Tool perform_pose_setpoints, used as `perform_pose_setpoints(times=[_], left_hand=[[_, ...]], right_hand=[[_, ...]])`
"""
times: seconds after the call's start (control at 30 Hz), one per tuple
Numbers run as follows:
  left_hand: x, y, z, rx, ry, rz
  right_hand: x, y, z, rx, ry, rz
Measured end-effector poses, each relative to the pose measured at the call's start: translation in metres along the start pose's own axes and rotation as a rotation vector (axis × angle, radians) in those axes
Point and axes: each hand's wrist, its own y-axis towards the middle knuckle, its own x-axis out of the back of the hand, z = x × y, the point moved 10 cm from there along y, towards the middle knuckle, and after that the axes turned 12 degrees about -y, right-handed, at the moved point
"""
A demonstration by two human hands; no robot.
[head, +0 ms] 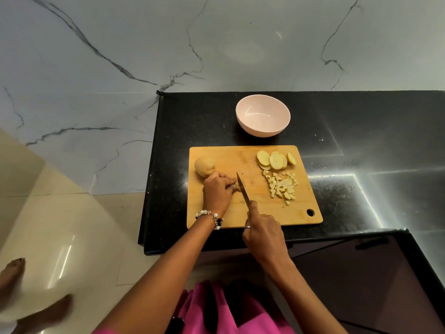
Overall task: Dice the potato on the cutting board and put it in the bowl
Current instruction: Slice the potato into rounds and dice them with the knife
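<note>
On the wooden cutting board [216, 213], the left hand [218, 189] is curled over a small stack of potato, fingertips pinning it down, while the right hand [261, 231] grips the knife [242, 189] by its handle, the blade standing right against the left knuckles. An uncut chunk of potato [204, 167] sits just behind the left hand at the board's far-left corner; a fan of slices [275, 160] lies at the far right, and a pile of dice [281, 186] lies just in front of them. The pink bowl [263, 118] waits just beyond the board on the black counter [361, 165], with nothing visible inside, so I judge the task is roughly midway. To cut well from this position, I would keep the left fingertips tucked back behind the knuckles, let the blade ride flat against them, and come down in even strokes so the cubes match those already cut. Crowding is 1 risk: the piece being held is small, nearly hidden, and the edge is close to the fingers.
</note>
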Motion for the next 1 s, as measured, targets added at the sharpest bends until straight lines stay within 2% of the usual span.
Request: perform_pose_setpoints(times=[0.3,0.5,0.67,1.0], left_hand=[[0.0,0.002,-0.001,0.01,-0.007,0.002],[0.004,0.002,-0.003,-0.018,-0.011,-0.014],[0.0,0.005,-0.002,-0.013,0.052,0.065],[0.003,0.004,-0.003,-0.025,0.063,0.045]], right_hand=[[-0.005,0.012,0.019,0.001,-0.178,-0.023],[-0.012,-0.029,0.005,-0.065,-0.156,0.06],[0.001,-0.009,0.008,-0.026,0.006,-0.039],[-0.002,0.006,0.021,-0.025,-0.071,-0.026]])
